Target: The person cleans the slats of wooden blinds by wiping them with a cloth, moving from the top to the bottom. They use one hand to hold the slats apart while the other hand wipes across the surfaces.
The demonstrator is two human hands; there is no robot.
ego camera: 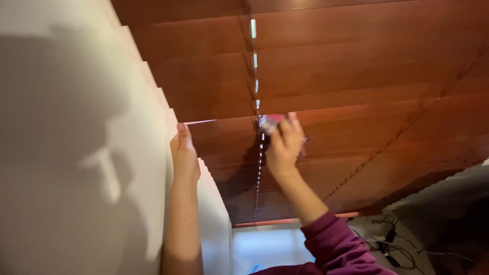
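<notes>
Right hand (283, 145) grips a small cloth (271, 122); left hand (183, 153) pinches a wooden slat (224, 135).

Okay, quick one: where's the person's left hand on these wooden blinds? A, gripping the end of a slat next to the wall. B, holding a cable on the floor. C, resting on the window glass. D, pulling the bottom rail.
A: the left hand pinches the end of a slat beside the pale wall.

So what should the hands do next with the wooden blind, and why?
Probably slide the right hand, with the small pale thing it presses to the slat, sideways along the slat. The left hand holds that slat's end by the white wall, so it looks steady, and the right hand sits only beside the cord line.
</notes>
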